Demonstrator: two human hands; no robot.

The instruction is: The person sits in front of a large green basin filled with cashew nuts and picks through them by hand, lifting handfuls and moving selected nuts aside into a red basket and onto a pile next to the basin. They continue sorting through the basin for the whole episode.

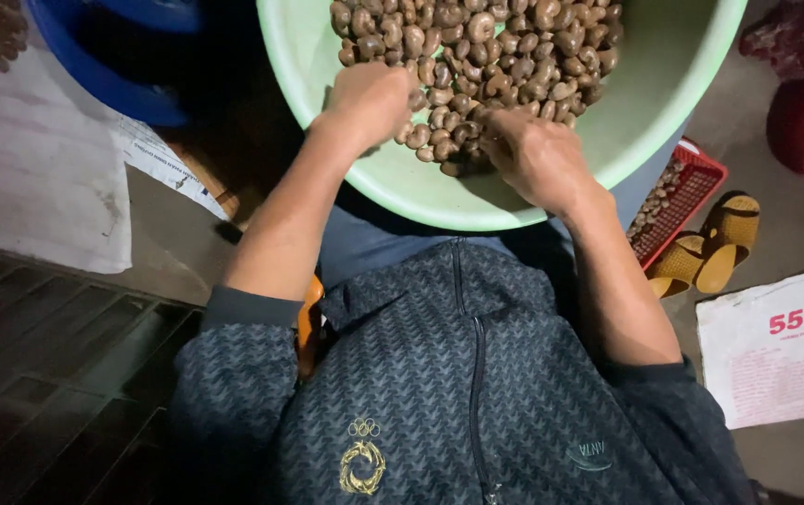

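Both hands sit in the pale green round plastic basin [673, 103], which rests on the person's lap, near edge against the dark patterned zip jacket [458, 374]. The heap of brown curved unshelled cashew nuts [477, 56] lies on the far side of both hands, piled from mid-basin up to the far rim; its near edge touches the fingers. Left hand [369, 98] is curled into a loose fist at the heap's left near corner, fingers tucked under (can't tell if nuts are inside). Right hand [533, 154] is at the right near corner, fingers bent together and buried among the nuts; looks pinched on a few, can't confirm. Both are about equally close to the heap, the right slightly deeper in. Right of the basin on the floor: a red plastic mesh basket [696, 187] holding more nuts, and yellow woven slippers [715, 243] beside it.
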